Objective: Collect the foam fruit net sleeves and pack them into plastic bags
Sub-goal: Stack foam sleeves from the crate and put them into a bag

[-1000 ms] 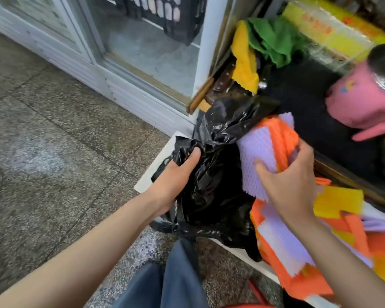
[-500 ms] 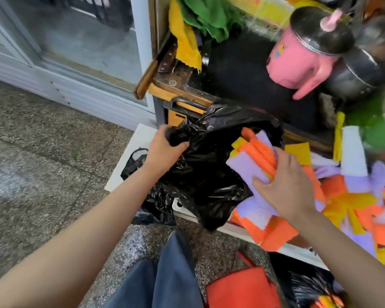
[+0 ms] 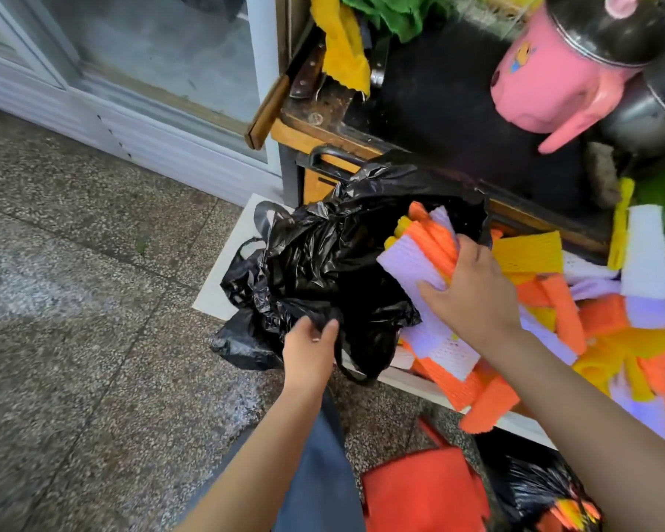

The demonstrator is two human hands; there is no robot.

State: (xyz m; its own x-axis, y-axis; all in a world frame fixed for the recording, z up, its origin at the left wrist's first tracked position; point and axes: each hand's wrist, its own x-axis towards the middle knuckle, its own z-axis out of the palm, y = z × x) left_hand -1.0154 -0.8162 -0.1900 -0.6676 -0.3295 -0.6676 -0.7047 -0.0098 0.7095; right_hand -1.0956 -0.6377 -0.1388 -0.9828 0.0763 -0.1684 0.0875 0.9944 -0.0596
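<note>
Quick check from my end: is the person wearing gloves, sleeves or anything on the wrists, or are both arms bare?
Both are bare. The left hand and right hand have no gloves, and no ring, watch or band shows on either wrist. Both forearms are uncovered down to the frame's lower edge, so no sleeve is in view. The only clothing visible is a dark blue-grey trouser leg between the arms.

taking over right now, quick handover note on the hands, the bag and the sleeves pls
Left hand: grips the near edge of the black bag.
Right hand: holds a bundle of sleeves at the bag's mouth, not yet fully in.
Done: a second bag, lower right, shows sleeves inside.
Left: push the bundle in, then bag the loose pile on the right.
</note>
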